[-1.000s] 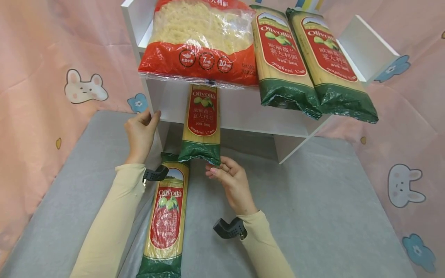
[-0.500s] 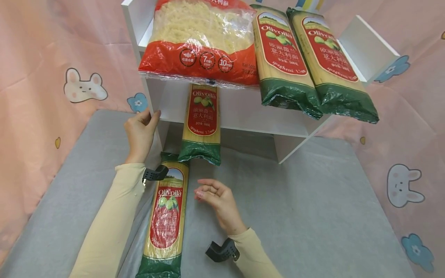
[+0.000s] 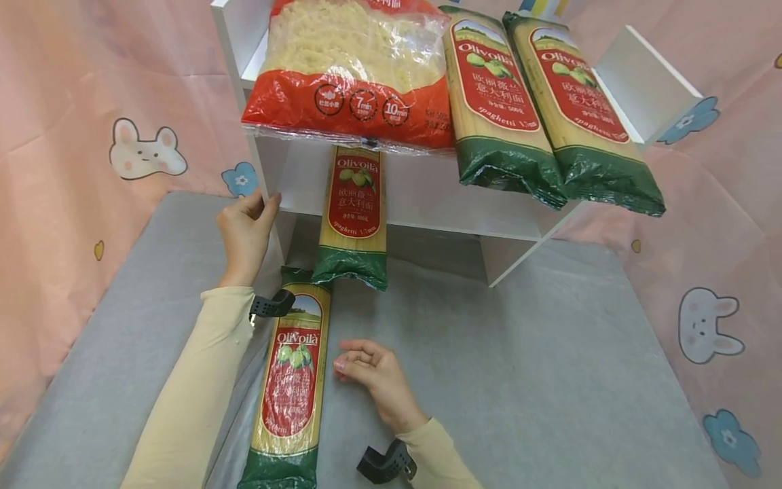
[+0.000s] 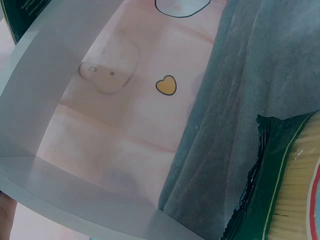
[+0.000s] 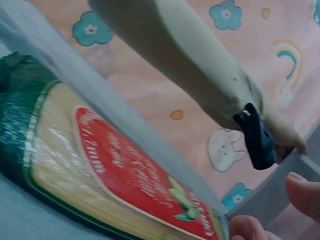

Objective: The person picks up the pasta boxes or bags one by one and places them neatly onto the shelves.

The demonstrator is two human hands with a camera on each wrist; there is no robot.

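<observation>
At the left edge of the white shelf (image 3: pixel 440 193), my left hand (image 3: pixel 242 238) grips the side panel between thumb and fingers. On the shelf's middle board lies a spaghetti pack (image 3: pixel 353 204), its green end sticking out past the front edge. A second spaghetti pack (image 3: pixel 290 380) lies lengthwise on the grey cloth, between my forearms. My right hand (image 3: pixel 374 384) hovers just right of that pack, fingers loosely bent and holding nothing. The right wrist view has this lower spaghetti pack (image 5: pixel 135 165) up close, with my right fingertips (image 5: pixel 247 227) at the bottom edge.
Up on the top board sit a red bag of pasta (image 3: pixel 354 81) and two more spaghetti packs (image 3: pixel 495 95), their ends overhanging the front. Grey cloth (image 3: pixel 550 380) covers the table. A pink patterned curtain (image 3: pixel 67 88) hangs behind and at both sides.
My right hand has left the green end of the spaghetti pack on the middle board and moved down toward me, beside the lower pack. My left hand stays on the shelf panel.
</observation>
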